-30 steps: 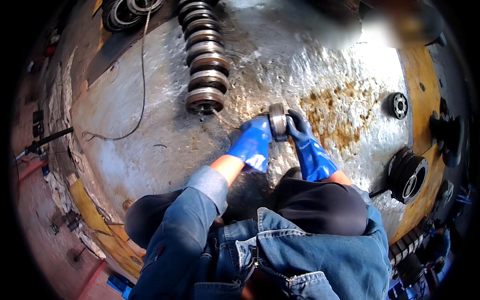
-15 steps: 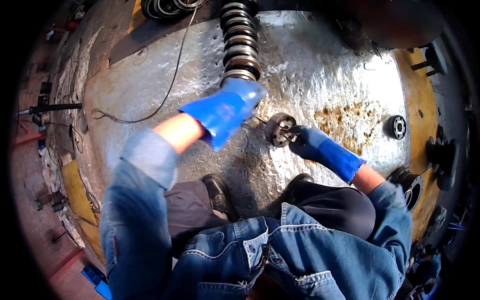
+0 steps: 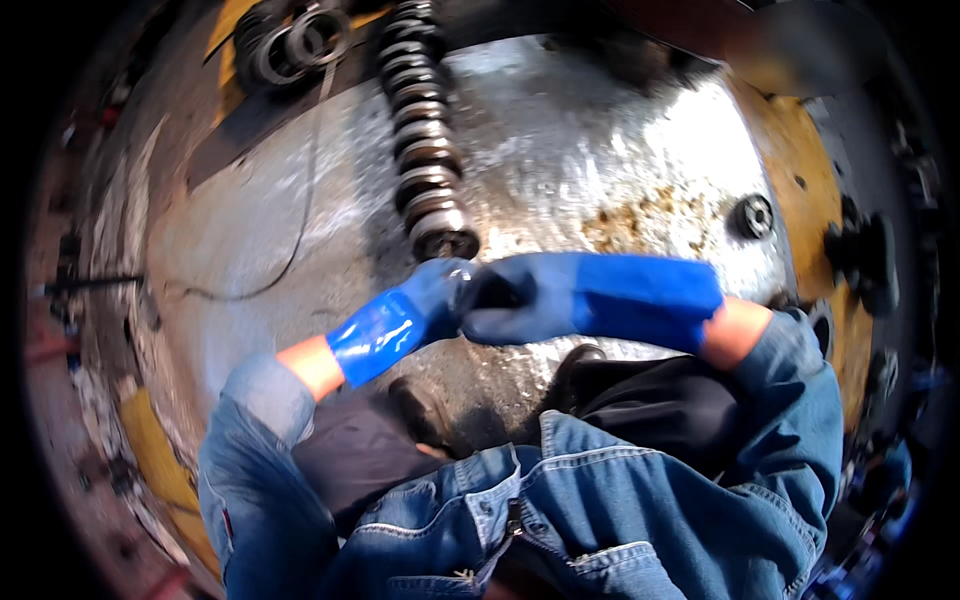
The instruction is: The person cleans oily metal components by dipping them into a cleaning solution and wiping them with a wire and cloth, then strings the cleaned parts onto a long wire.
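Observation:
Both my hands wear blue gloves and meet just below the near end of a row of metal rings (image 3: 425, 150) that lies on the silvery work surface (image 3: 560, 130). My left hand (image 3: 400, 320) curls its fingers around a small metal ring (image 3: 466, 290), of which only a sliver shows. Reaching in from the right, my right hand (image 3: 590, 298) closes over the same ring and hides most of it. The two hands touch each other, right beside the row's nearest ring (image 3: 447, 240).
A thin black cable (image 3: 300, 225) loops over the surface at left. Larger dark rings (image 3: 290, 40) lie at the top left. A black round part (image 3: 752, 215) sits near a rusty patch (image 3: 640, 220). My shoes (image 3: 420, 410) rest below the hands.
My left hand has dropped from the row of rings and come down to the ring. My right hand has carried the ring left, and the two hands now meet on it.

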### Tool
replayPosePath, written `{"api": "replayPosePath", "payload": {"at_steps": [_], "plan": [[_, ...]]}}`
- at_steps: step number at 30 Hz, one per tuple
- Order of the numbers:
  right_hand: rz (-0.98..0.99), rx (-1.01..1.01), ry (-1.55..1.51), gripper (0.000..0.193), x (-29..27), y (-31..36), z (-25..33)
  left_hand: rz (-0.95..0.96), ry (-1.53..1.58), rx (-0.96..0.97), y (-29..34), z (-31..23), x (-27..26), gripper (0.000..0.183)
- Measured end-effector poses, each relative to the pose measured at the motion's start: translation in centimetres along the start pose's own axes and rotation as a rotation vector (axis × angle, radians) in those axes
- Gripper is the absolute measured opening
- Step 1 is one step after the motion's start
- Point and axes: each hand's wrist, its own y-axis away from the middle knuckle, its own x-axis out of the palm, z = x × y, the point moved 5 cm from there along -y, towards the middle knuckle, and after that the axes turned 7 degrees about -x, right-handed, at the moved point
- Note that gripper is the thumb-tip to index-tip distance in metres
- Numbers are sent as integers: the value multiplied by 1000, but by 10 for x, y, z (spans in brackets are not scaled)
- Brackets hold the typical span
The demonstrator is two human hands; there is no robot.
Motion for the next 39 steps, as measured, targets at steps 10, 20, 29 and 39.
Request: {"api": "replayPosePath", "payload": {"at_steps": [10, 20, 29, 39], "plan": [[-1035, 1043, 593, 85, -217, 234, -321, 276, 13, -315, -33, 3, 32, 22], [-1194, 1156, 829, 45, -311, 341, -425, 285, -416, -75, -24, 47, 62, 39], [-1124, 1205, 577, 42, -284, 324, -427, 400, -313, -620, -87, 20, 60, 40], [-1137, 357, -786, 53, -136, 155, -327, 368, -336, -918, -137, 55, 99, 43]]}}
